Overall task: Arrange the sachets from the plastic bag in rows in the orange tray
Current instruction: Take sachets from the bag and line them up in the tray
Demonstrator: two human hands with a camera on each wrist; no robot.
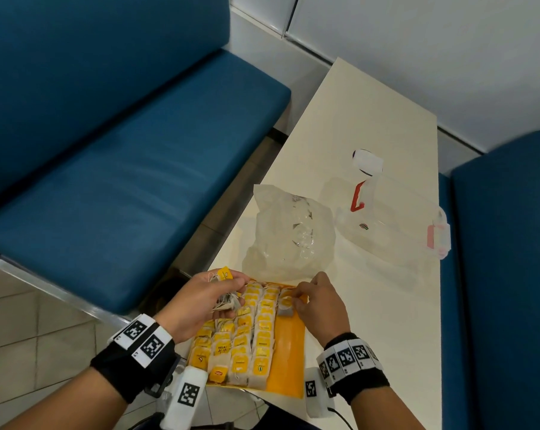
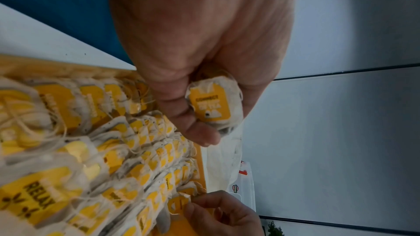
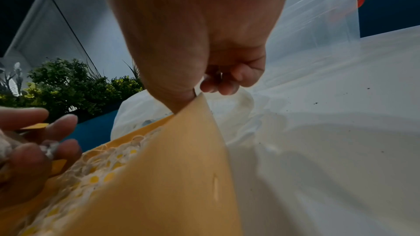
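The orange tray (image 1: pixel 289 352) lies at the table's near edge, its left part filled with rows of tea sachets (image 1: pixel 240 339) with yellow tags. Over the tray's far left corner, my left hand (image 1: pixel 231 293) grips a bunch of sachets (image 1: pixel 227 301); the left wrist view shows one tagged sachet (image 2: pixel 210 101) curled inside that hand (image 2: pixel 225 123). At the far end of the bare right strip, my right hand (image 1: pixel 295 294) pinches a single sachet (image 1: pixel 285 307). The crumpled plastic bag (image 1: pixel 290 234) sits just beyond the tray. In the right wrist view the tray's rim (image 3: pixel 181 168) hides that sachet.
A clear plastic container (image 1: pixel 393 218) with red latches stands right of the bag on the cream table (image 1: pixel 371 119). Blue benches (image 1: pixel 123 150) flank the table on both sides. The tray overhangs the table's near edge above a tiled floor (image 1: pixel 29 321).
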